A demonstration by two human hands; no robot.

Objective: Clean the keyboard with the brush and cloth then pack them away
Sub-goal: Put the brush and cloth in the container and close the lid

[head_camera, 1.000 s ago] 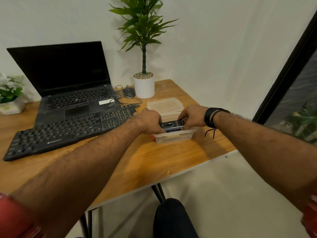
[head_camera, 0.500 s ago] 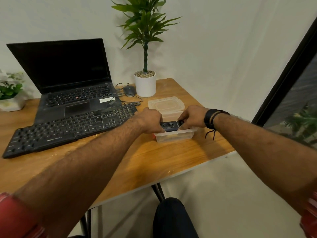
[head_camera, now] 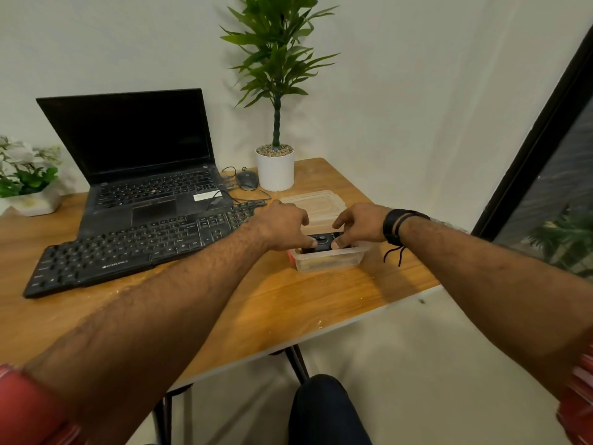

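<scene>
A clear plastic container (head_camera: pixel 327 260) stands near the table's right edge. A black brush tool (head_camera: pixel 322 241) with buttons on top lies across its opening. My left hand (head_camera: pixel 282 224) holds the tool's left end, thumb tip on its top. The tool's right end is held by my right hand (head_camera: pixel 361 223), thumb down on it and fingers arched behind. Something red (head_camera: pixel 290 255) shows at the container's left end; what it is cannot be told. The black keyboard (head_camera: pixel 128 248) lies to the left on the wooden table (head_camera: pixel 263 303).
The container's lid (head_camera: pixel 313 203) lies just behind the container. An open black laptop (head_camera: pixel 141 162) sits behind the keyboard, with a mouse (head_camera: pixel 247 178) and cables beside it. A white-potted plant (head_camera: pixel 275 168) stands at the back, another plant (head_camera: pixel 22 184) at far left.
Both hands have stayed at the container on the tool's ends. Their fingers have lifted slightly, so the thumbs now show on the tool's top. The view has shifted a little.
</scene>
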